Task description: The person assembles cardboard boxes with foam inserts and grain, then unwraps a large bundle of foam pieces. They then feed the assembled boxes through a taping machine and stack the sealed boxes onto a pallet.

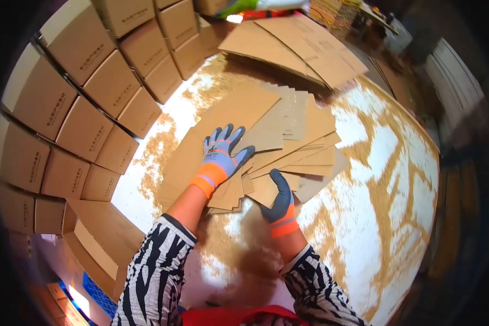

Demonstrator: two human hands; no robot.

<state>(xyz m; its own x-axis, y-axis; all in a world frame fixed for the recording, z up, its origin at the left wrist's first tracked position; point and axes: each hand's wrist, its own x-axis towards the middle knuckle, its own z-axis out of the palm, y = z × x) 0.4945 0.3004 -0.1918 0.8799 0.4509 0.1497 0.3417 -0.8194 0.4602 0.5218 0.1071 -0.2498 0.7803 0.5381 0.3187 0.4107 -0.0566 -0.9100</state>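
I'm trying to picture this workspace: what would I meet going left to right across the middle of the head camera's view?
Stacked boxes → gloved left hand → gloved right hand → table's right edge.

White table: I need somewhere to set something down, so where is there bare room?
Widest: the right side of the table, between the loose cardboard sheets and the table's edge, though dusty. A narrower strip lies between the sheets and the stacked boxes.

Crowded: mid-table, left hand on the sheets, right hand at their near edge; farther back, the flat cardboard pile.

Workshop, probably — cartons [89, 127] (stacked), cardboard sheets [266, 138]
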